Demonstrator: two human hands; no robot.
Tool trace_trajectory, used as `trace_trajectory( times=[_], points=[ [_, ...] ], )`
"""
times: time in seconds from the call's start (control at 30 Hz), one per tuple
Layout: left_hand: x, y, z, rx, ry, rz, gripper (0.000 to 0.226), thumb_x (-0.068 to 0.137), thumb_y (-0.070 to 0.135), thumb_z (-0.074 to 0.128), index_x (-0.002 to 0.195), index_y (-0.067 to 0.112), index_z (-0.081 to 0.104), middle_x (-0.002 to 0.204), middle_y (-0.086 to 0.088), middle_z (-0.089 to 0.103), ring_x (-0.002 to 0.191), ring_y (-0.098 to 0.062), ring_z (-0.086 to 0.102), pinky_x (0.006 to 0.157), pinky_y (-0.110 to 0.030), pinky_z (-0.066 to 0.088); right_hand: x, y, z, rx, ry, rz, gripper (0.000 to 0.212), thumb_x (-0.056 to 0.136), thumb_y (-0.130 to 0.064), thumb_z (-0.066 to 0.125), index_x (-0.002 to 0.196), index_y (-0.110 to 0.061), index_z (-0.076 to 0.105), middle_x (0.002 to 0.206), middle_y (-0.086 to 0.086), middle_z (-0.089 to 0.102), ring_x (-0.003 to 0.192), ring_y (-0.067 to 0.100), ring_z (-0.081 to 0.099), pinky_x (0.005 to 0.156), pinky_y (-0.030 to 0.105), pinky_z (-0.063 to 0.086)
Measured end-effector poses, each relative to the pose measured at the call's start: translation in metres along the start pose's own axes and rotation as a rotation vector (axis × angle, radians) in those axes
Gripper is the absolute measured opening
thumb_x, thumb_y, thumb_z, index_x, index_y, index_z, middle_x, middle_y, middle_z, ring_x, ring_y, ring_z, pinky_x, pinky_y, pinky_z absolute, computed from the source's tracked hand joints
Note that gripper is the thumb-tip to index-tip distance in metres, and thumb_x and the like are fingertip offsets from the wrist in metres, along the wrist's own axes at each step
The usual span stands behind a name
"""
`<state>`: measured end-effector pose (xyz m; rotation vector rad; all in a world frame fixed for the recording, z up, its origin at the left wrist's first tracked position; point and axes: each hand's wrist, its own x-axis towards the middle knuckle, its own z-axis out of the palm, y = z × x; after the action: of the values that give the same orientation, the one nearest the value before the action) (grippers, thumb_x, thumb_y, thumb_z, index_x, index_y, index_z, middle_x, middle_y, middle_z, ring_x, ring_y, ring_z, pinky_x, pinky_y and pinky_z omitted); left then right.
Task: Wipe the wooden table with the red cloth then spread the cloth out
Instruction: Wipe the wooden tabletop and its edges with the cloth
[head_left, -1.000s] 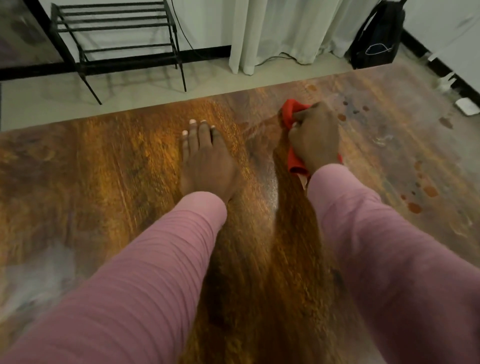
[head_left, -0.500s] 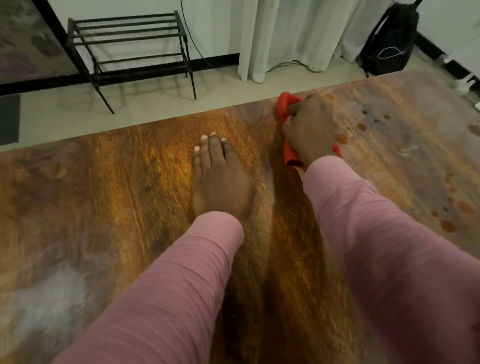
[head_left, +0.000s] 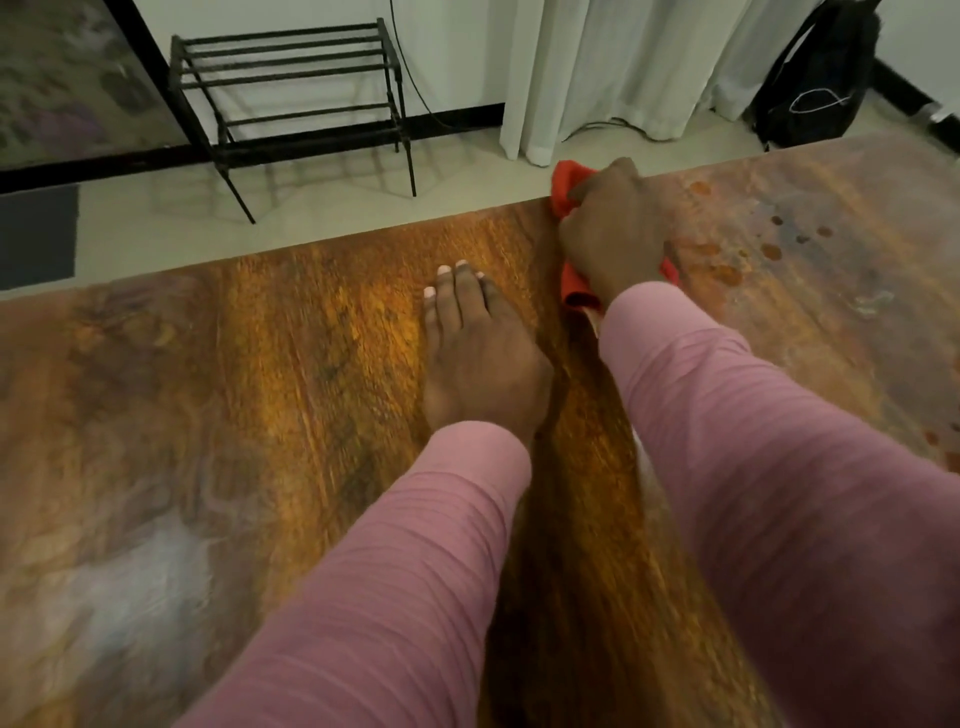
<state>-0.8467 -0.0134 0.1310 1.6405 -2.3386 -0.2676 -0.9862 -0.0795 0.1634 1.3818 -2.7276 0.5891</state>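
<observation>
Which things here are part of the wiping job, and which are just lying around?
Part of the job:
cloth, gripped by the right hand at the far edge
table
left hand, flat on the table

Just lying about, all beyond the table:
rack
curtain
backpack

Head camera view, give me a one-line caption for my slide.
Right hand grips a bunched red cloth at the wooden table's far edge while the left hand rests flat on the wood.
</observation>
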Motion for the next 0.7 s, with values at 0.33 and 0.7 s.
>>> trace_trajectory(
  times=[0.33, 0.7],
  points=[
    [-0.002, -0.006, -0.009, -0.048, 0.004, -0.004, 0.062, 0.092, 0.026, 0.016, 0.149, 0.0, 0.018, 0.158, -0.016, 0.014, 0.146, -0.031, 0.005, 0.119, -0.041, 0.001, 0.006, -0.006, -0.009, -0.072, -0.144, -0.288, 0.031, 0.093, -0.022, 0.049, 0.118, -0.012, 0.064, 0.121, 0.013, 0.052, 0.112, 0.032, 0.047, 0.095, 0.044, 0.044],
    [0.0, -0.003, -0.007, 0.005, -0.026, -0.002, 0.057, 0.095, 0.02, 0.029, 0.147, -0.001, 0.023, 0.156, -0.018, 0.019, 0.146, -0.032, 0.01, 0.119, -0.041, 0.004, -0.024, -0.02, -0.002, 0.074, -0.25, -0.558, 0.033, 0.094, -0.019, 0.051, 0.126, -0.025, 0.061, 0.131, 0.003, 0.05, 0.119, 0.022, 0.041, 0.102, 0.035, 0.034]
  ],
)
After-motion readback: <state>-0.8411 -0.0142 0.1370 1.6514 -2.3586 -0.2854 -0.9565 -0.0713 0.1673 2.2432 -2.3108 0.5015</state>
